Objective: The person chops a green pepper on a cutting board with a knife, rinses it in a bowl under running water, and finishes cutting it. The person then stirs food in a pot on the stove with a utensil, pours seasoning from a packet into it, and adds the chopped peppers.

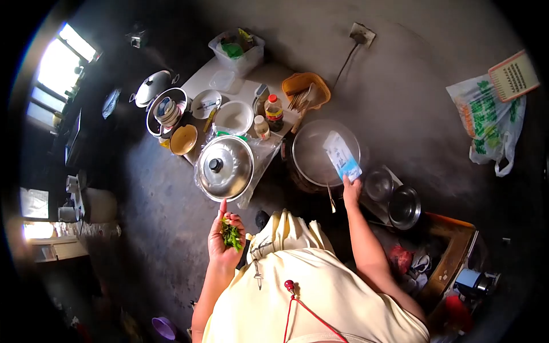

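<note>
My left hand is curled around a small heap of chopped greens. Its index finger stretches up to the rim of a shiny metal lid with a black knob; whether it touches the rim I cannot tell. In my right hand is a white and blue plastic packet, gripped at its lower end and held over a wide pan. A thin utensil handle sticks out over the pan's near edge.
Left of the pan, a table bears a white bowl, a red-capped sauce bottle and a clear plastic tub. An orange basket sits behind the pan. Dark metal pots stand to the right. A plastic bag hangs on the wall.
</note>
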`<action>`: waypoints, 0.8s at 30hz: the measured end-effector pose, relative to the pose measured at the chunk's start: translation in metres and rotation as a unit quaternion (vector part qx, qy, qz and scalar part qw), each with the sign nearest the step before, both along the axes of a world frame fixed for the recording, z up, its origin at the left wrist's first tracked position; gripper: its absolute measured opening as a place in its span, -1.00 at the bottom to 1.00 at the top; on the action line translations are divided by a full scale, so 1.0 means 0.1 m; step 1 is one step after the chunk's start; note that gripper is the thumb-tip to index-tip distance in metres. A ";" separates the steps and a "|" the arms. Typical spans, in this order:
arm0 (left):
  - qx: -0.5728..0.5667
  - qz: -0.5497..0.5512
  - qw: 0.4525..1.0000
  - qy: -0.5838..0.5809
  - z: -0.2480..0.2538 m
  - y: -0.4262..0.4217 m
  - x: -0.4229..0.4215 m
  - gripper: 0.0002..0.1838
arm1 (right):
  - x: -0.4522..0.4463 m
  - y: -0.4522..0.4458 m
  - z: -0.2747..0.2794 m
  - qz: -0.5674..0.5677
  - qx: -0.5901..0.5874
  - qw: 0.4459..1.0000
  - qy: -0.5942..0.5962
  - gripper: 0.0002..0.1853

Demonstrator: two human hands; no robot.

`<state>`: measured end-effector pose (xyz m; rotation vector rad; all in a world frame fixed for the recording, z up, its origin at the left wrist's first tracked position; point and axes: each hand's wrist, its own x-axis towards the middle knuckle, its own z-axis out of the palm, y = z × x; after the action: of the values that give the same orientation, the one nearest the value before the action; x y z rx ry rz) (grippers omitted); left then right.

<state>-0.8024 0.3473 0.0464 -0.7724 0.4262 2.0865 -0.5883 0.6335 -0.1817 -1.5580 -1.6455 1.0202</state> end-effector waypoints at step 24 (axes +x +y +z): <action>-0.023 0.079 0.997 0.010 0.08 -0.13 0.03 -0.55 | -0.30 0.25 -0.16 0.060 -0.054 0.959 -0.273 -0.62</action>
<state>-0.7997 0.3339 0.0544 -0.8363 0.4374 2.2388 -0.6185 0.6589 -0.1974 -1.9550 -2.1002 0.7881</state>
